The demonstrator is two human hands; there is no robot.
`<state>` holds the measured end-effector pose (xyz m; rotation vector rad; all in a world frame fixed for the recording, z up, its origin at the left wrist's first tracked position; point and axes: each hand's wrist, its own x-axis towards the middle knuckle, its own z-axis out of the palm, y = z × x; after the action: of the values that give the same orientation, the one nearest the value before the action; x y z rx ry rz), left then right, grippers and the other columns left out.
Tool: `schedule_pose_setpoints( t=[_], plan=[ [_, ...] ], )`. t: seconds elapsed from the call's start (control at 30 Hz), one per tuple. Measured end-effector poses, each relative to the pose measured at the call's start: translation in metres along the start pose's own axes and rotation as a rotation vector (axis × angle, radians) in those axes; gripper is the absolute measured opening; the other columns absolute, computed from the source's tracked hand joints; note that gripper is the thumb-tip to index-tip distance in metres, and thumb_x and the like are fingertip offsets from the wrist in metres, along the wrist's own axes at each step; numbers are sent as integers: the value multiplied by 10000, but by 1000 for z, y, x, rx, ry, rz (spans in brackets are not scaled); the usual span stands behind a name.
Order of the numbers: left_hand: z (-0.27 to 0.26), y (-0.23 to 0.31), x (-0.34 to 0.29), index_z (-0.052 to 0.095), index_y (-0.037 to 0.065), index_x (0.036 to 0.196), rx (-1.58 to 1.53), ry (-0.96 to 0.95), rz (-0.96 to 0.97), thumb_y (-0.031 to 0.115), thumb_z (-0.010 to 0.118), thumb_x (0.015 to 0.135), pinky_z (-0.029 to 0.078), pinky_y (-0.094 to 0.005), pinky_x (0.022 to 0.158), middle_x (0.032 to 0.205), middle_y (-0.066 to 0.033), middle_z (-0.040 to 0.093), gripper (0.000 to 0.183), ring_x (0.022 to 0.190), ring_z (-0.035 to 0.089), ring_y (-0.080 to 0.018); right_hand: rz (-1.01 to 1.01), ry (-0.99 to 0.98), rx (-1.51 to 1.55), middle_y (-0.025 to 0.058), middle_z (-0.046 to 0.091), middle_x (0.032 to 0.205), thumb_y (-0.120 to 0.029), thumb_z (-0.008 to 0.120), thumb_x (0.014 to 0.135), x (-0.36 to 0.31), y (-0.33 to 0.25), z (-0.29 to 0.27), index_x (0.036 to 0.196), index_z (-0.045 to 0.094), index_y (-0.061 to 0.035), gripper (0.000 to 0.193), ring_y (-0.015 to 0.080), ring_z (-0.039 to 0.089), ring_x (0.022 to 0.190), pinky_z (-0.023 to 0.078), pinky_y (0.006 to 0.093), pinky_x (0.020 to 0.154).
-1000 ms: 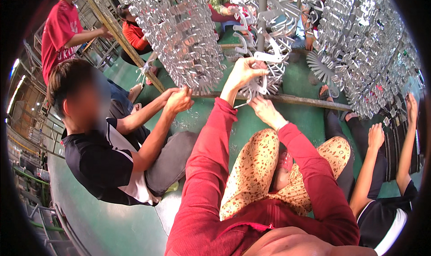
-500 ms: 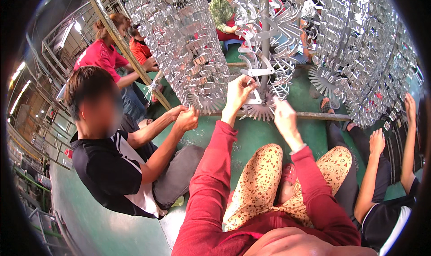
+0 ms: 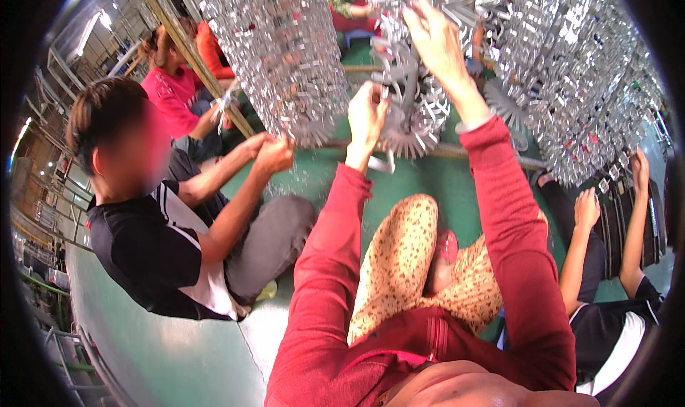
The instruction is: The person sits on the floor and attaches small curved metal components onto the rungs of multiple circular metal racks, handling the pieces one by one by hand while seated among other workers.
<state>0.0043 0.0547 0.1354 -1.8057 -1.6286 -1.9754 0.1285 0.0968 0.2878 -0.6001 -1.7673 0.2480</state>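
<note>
In front of me stands a post (image 3: 412, 86) hung with curved, silvery metal pieces (image 3: 389, 61), ending in a fan of flat strips (image 3: 410, 141). My left hand (image 3: 367, 118) is at its left side, fingertips pinched together beside the hanging pieces; what they grip, if anything, is hidden. A pale flat metal piece (image 3: 383, 164) shows just below, by my left wrist; whether it is held or hanging I cannot tell. Higher up, my right hand (image 3: 439, 46) reaches over the post's right side with fingers apart, close to the upper metal pieces, seemingly holding nothing.
Dense racks of small shiny metal parts hang at left (image 3: 278, 57) and right (image 3: 578, 71). A co-worker (image 3: 146, 243) sits close on my left, hands at the left rack. Another person's arms (image 3: 589, 214) are at right. A low bar (image 3: 457, 151) crosses above the green floor.
My right hand has risen from beside the lower pieces to the upper part of the post. My left hand is slightly higher in view. The whole view has shifted.
</note>
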Motion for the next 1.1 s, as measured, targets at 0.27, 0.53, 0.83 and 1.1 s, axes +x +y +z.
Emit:
schedule_pose_setpoints(
  t=[0.27, 0.53, 0.83, 1.1],
  plan=[
    [6, -19, -8, 567, 12, 870, 67, -70, -79, 175, 753, 668, 440, -255, 562, 643, -40, 549, 319, 585, 501, -109, -32, -114, 316, 86, 637, 850, -55, 543, 813, -3, -10, 8, 1193, 512, -46, 382, 110, 566, 648, 468, 261, 551],
    [12, -22, -9, 626, 36, 908, 141, -169, 112, 189, 743, 678, 454, -314, 630, 707, -87, 585, 299, 660, 548, -193, -8, -31, 333, 94, 638, 931, -65, 542, 830, -3, 53, 11, 1212, 483, -2, 392, 147, 595, 779, 487, 278, 642],
    [17, -15, -5, 589, 64, 861, 184, -219, 107, 180, 717, 673, 447, -334, 681, 811, -62, 581, 255, 776, 540, -234, 281, 0, -220, 98, 629, 997, -116, 670, 781, -173, 25, -45, 1176, 541, -19, 427, 124, 602, 824, 466, 219, 701],
    [27, -3, -5, 607, 52, 845, 260, -148, 220, 201, 729, 667, 446, -326, 631, 743, -70, 573, 263, 685, 542, -211, 530, -324, -436, 234, 555, 1026, -258, 687, 738, -254, 68, 26, 1139, 487, 85, 564, 373, 545, 958, 462, 426, 792]
  ],
)
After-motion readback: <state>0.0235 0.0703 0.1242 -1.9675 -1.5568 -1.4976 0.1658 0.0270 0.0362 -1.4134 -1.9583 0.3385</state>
